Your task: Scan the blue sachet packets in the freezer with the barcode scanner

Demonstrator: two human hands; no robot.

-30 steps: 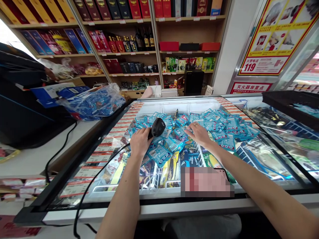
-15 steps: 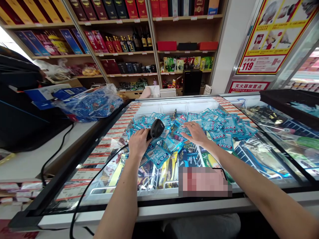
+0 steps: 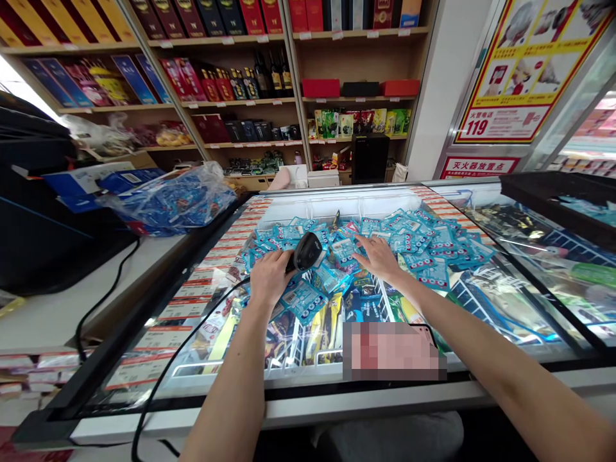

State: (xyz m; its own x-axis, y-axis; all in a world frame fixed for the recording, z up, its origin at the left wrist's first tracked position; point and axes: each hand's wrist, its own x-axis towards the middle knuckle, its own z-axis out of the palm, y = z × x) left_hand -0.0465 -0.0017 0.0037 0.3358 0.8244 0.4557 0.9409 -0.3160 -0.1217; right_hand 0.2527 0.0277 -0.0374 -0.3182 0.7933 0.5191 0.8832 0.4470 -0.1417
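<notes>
Hand positions at chest freezer (image 3: 289, 409)
Left hand (image 3: 270, 276): grip clenched around handheld barcode scanner (image 3: 307, 251). Centre: blue packet (image 3: 342, 249) atop glass lid (image 3: 158, 380), at fingertips of right hand (image 3: 384, 260); whether its grip is released or grasping cannot be determined.

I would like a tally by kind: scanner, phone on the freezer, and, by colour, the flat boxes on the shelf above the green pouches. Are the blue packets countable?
Scanner, in the left hand: 1
Phone: 1
Reddish flat boxes: 2
Black flat box: 1
Total: 5
Blue packets: they overlap too much to count, so not included.
</notes>
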